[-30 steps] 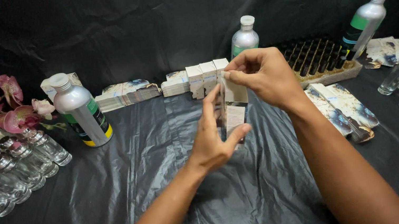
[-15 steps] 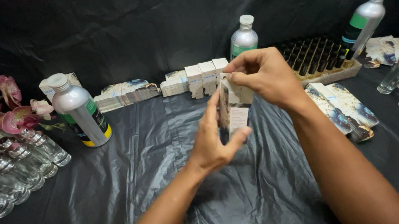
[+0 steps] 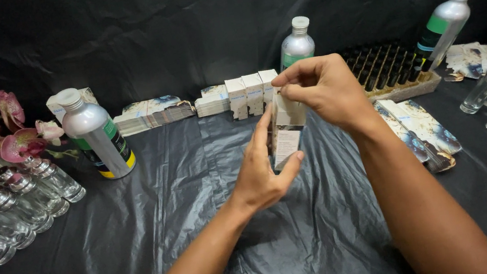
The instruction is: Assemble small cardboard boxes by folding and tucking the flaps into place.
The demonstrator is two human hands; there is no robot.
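I see a small white carton (image 3: pixel 287 138) held upright above the middle of the black plastic sheet (image 3: pixel 161 235), in front of the back row of goods. My left hand (image 3: pixel 265 169) cups it from the side and below, thumb under its lower corner, fingers flat along its left face. My right hand (image 3: pixel 324 88) is closed in a pinch on the carton's top end, at the flap. I cannot tell whether anything is inside the carton, nor whether the flap is fully tucked.

Status, as I judge it: this carton is formed and is at the top-closing step. A short row of finished white cartons (image 3: pixel 251 93) stands just behind it, so several units appear complete.

Remaining stock is large. Stacks of flat printed carton blanks (image 3: pixel 149 114) lie at the back left, and more lie right of the carton. Clear glass bottles with silver caps (image 3: pixel 7 207) are grouped at the left edge, with another group at the right edge. Three aluminium bottles (image 3: pixel 97 140) stand at the back. A tray of dark vials (image 3: pixel 386 69) sits behind my right hand.
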